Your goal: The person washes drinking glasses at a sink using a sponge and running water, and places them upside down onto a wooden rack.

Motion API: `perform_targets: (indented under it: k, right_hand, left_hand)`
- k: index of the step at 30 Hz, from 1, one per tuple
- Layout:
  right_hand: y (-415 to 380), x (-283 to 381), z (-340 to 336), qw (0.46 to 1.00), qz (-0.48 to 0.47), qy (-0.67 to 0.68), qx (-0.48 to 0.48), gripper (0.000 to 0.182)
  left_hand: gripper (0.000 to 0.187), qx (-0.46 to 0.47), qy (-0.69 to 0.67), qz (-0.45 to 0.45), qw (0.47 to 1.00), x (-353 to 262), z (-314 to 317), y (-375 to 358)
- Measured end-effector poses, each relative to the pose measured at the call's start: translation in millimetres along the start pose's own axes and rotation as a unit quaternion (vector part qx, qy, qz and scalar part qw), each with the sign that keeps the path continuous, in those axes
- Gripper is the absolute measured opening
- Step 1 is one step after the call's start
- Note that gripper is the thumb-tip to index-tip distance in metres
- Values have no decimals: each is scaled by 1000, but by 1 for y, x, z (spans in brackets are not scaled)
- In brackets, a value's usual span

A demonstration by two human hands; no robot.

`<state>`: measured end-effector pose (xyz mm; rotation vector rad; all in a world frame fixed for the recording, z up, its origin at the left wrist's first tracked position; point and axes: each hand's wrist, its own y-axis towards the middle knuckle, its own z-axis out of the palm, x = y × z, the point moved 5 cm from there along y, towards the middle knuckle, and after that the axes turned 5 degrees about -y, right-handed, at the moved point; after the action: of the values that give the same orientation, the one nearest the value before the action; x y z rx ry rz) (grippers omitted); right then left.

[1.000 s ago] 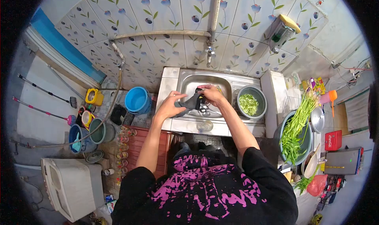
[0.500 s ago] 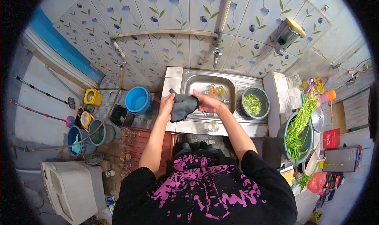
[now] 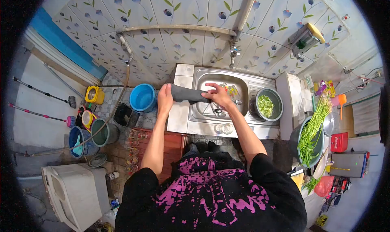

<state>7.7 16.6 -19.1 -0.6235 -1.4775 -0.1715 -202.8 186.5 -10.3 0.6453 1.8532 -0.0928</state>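
Note:
A dark grey cloth (image 3: pixel 186 94) is stretched level between my two hands over the left rim of the steel sink (image 3: pixel 203 119). My left hand (image 3: pixel 164 98) grips its left end above the white counter edge. My right hand (image 3: pixel 218 95) grips its right end over the basin. Utensils and glassware (image 3: pixel 224 94) lie in the basin below my right hand. A tap (image 3: pixel 232 53) juts from the tiled wall above the sink.
A metal bowl of chopped greens (image 3: pixel 267 104) sits on the drainboard. A large basin of long green stalks (image 3: pixel 310 139) stands at right. A glass (image 3: pixel 222 128) rests on the sink's front edge. A blue bucket (image 3: pixel 142 98), pots and a hose lie at left, with a red crate (image 3: pixel 172 143) below.
The cloth was bunched in both hands over the basin. It has moved left and up, and now my hands have pulled apart, stretching it out straight.

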Motion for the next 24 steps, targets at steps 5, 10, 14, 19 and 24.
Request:
perform_targets:
  k: [5, 10, 14, 19, 24]
  right_hand:
    - [-4, 12, 15, 976, 134, -108, 130, 53]
    - [10, 12, 10, 997, 57, -2, 42, 46]
    - [19, 27, 5, 1000, 17, -4, 11, 38]
    - [38, 46, 1, 997, -26, -67, 16, 34]
    - [51, 70, -6, 993, -41, -110, 8, 36]
  left_hand:
    - [31, 113, -177, -278, 937, -4, 1, 3]
    - [60, 185, -282, -330, 881, -8, -1, 1]
    - [68, 183, -305, -259, 898, -9, -6, 15]
    - [63, 191, -282, -156, 927, -18, -6, 46]
    - [48, 165, -189, -101, 963, -40, -14, 69]
